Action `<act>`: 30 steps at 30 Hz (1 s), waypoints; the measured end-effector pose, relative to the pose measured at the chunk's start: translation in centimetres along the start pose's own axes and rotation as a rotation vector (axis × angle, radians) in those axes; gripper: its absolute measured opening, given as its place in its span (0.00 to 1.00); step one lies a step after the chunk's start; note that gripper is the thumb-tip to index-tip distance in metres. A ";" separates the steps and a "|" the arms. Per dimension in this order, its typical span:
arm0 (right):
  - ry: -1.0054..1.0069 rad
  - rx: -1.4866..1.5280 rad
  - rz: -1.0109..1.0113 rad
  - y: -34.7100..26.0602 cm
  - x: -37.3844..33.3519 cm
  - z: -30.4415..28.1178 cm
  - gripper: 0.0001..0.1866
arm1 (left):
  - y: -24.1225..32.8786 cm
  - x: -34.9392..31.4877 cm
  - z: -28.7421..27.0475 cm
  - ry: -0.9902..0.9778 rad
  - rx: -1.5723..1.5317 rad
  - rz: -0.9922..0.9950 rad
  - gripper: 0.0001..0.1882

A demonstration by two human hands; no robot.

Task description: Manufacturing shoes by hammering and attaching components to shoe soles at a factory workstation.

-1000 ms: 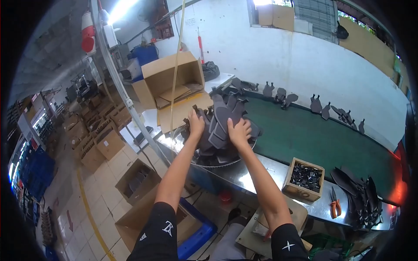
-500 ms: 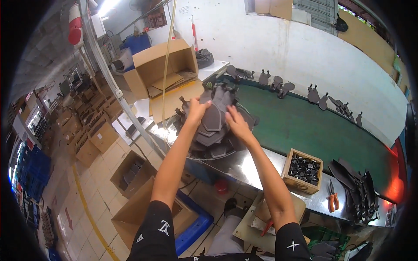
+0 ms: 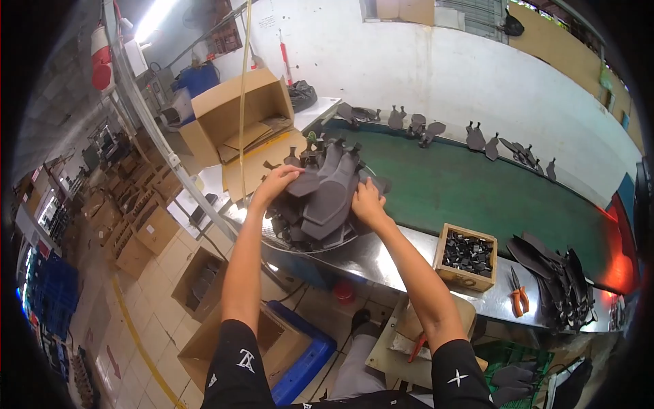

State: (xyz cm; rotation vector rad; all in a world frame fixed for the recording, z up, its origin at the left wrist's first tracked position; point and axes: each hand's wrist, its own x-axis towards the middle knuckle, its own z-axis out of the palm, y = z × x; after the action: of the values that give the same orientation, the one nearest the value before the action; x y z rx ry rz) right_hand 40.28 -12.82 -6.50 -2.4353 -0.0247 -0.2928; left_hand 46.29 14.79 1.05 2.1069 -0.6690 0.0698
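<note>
A heap of dark grey, paddle-shaped flat pieces [image 3: 328, 198] with small black stubs on their narrow ends fills a round wire basket [image 3: 313, 251]. At the heap's left side my left hand [image 3: 276, 185] is closed on the edge of one grey flat piece [image 3: 303, 183], thumb on top. My right hand [image 3: 368, 203] is at the heap's right edge with fingers curled in. Grey pieces lie right against it, but what its fingers hold is hidden.
A green conveyor belt [image 3: 463, 187] runs beside the metal table, with grey pieces along its far edge. A wooden box [image 3: 465, 281] of small black parts, orange-handled pliers [image 3: 519, 300] and stacked dark pieces [image 3: 562, 283] lie to the right. An open carton [image 3: 238, 116] stands behind left.
My hands have moved apart. The left hand has shifted left with a grey piece, uncovering the larger piece beneath. My right hand's fingers, stretched before, are now curled. The view has shifted slightly.
</note>
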 end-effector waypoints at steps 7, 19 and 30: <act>0.151 0.107 -0.323 3.2 -4.4 -5.3 0.23 | -0.4 2.4 2.6 0.239 0.372 -0.004 0.17; -0.056 0.214 -0.337 5.8 -33.2 -23.9 0.17 | 10.6 -5.8 13.7 0.073 1.112 0.188 0.32; 0.417 0.287 0.484 21.6 -56.6 -30.2 0.13 | 7.3 -2.5 15.3 0.409 1.375 0.209 0.26</act>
State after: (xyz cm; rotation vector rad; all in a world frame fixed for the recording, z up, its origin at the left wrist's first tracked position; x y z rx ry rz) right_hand -19.06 -45.35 -9.77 -1.9783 0.6492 -0.5252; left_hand 37.66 0.64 -3.34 3.0980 -0.6354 1.3708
